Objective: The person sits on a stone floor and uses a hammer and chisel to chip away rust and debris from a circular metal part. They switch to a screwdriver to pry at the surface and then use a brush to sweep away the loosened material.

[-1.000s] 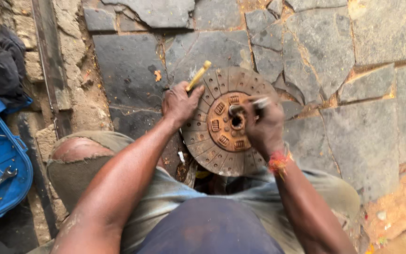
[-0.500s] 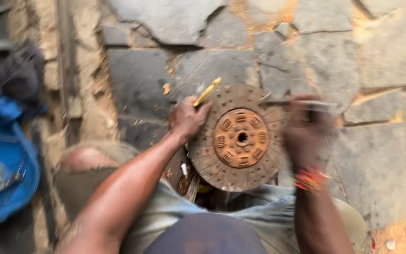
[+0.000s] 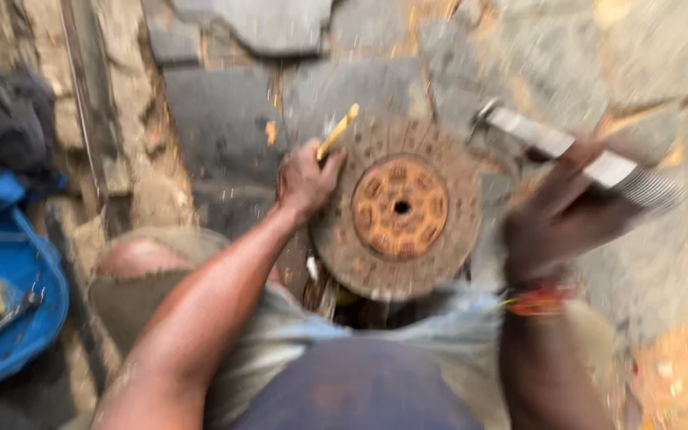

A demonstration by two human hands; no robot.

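Right now the round, rusty clutch disc [image 3: 398,209] stands on its edge between the person's knees, its flat face turned up toward the camera and its orange hub with the small centre hole in the middle. Everything else is best placed from that disc. At its upper left rim the left hand [image 3: 306,180] closes over the edge, fingers curled round it, and a thin yellow-handled tool [image 3: 338,131] pokes up and away from the same grip, slanting toward the upper right. To the right of the disc, clear of its rim and not touching it, the right hand [image 3: 555,227] is a blur; it is wrapped round a long grey metal bar [image 3: 575,155], perhaps a file, though the smear hides how tightly the fingers close. That bar's long axis runs from just above the disc's upper right rim outward and down to the right, so its near end points back toward the disc. The left hand is plainly the closer one. Well to the left of the disc lies a blue tray [image 3: 17,302] with small tools.
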